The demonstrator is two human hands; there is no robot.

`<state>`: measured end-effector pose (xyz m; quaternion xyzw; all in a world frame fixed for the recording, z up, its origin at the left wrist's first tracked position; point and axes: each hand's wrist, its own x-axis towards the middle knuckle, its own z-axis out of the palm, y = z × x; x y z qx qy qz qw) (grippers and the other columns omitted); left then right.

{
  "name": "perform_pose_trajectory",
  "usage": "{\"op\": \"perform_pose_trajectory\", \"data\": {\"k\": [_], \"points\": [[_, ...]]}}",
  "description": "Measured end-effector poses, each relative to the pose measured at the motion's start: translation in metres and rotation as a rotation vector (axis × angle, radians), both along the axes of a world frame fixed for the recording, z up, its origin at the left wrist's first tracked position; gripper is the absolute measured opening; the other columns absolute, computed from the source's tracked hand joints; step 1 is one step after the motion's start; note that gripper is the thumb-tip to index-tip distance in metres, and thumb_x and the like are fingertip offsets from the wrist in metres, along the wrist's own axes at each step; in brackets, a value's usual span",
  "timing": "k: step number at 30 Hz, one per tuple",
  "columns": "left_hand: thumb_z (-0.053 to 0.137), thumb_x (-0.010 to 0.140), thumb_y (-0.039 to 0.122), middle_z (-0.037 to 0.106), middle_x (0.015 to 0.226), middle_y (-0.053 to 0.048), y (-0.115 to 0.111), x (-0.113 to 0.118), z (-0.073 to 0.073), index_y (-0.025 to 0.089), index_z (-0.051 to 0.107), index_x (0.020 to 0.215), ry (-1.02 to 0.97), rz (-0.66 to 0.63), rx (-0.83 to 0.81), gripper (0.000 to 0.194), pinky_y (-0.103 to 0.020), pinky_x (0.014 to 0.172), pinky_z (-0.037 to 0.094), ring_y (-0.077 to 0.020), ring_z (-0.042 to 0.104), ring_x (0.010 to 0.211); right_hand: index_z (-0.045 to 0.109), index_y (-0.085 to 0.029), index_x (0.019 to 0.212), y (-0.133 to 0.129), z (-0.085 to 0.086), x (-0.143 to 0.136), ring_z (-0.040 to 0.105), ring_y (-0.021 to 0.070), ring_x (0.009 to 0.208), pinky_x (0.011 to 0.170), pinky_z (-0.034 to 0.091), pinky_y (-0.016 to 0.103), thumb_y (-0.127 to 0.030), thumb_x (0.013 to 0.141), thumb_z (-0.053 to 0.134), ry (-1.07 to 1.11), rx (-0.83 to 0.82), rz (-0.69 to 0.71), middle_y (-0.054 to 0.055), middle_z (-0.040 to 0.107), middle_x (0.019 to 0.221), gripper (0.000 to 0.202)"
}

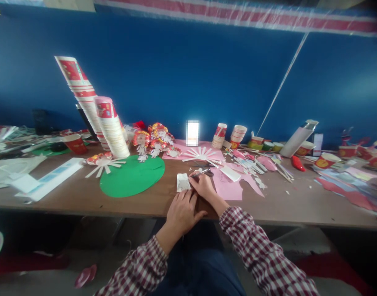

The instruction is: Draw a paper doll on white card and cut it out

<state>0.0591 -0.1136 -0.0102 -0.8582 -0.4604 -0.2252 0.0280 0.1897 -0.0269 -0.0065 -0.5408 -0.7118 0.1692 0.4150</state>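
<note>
My right hand (204, 186) is closed around a slim dark pen (203, 172), its tip end at the right edge of a small white piece of paper (182, 181). Faint dark drawn lines show on that paper. My left hand (181, 210) lies flat on the table at the paper's lower edge, fingers stretched out and thumb apart, holding nothing. Just right of my right hand are pink paper sheets (227, 187) with a folded white piece (230, 173) on top. A large green paper oval (132, 177) lies to the left.
Tall stacks of paper cups (112, 131) stand back left, beside finished-looking paper figures (157, 142). White strip fans (202, 154), paper scraps and more cups (237, 133) line the back. A long white box (52, 176) lies left. A blue wall (176, 74) closes the far side.
</note>
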Motion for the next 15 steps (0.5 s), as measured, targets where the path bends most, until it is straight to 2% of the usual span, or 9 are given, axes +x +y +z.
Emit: {"op": "perform_pose_trajectory", "data": {"k": [15], "points": [[0.052,0.082,0.056,0.055,0.122,-0.013,0.0001,0.0002,-0.0006,0.014,0.05,0.124,0.005,0.003,-0.002,0.059,-0.045,0.095,0.038,-0.0299,0.047,0.112,0.065,-0.018,0.079,-0.0019,0.0031,-0.0002,0.066,0.018,0.071,0.07,0.05,0.027,-0.022,0.083,0.055,-0.016,-0.003,-0.015,0.005,0.07,0.076,0.012]]}}
